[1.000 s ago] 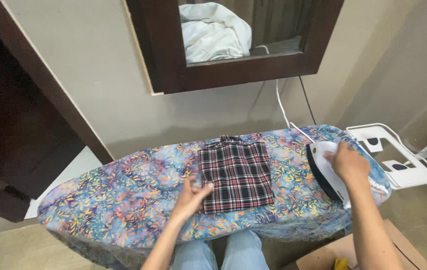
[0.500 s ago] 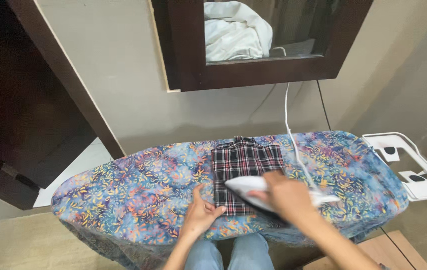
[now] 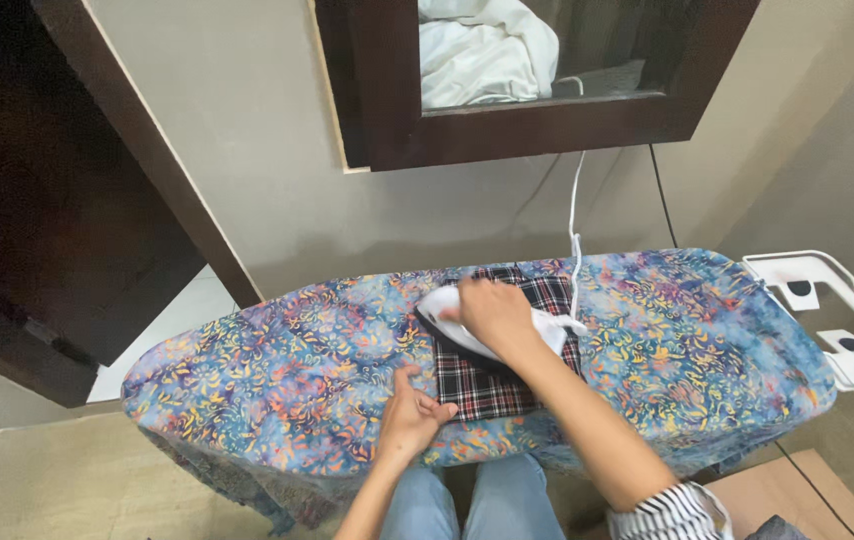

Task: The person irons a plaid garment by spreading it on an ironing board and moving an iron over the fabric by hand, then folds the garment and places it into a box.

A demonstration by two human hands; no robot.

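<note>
Denim-clad knees [image 3: 477, 505] show at the bottom edge, under the near side of the ironing board [image 3: 277, 350] with its blue patterned cover. Just above them the left hand [image 3: 412, 415] lies on the board with fingers loosely curled and holding nothing, its fingertips touching the near left corner of the folded plaid cloth [image 3: 492, 385], which sits at the middle of the board. Beyond it the right hand [image 3: 492, 312] is closed around the handle of the white iron [image 3: 462, 318], whose dark soleplate lies flat on the far part of the cloth, nose pointing left. The iron's white cord [image 3: 574, 215] runs up the wall towards the dark wooden window frame [image 3: 547, 125]; a white iron rest [image 3: 837, 320] juts from the board's right end.

Pressing this well seems to call for keeping the soleplate level, gliding it in slow even strokes, holding the cloth taut from its corner, and keeping the steadying fingers clear of the hot plate.
</note>
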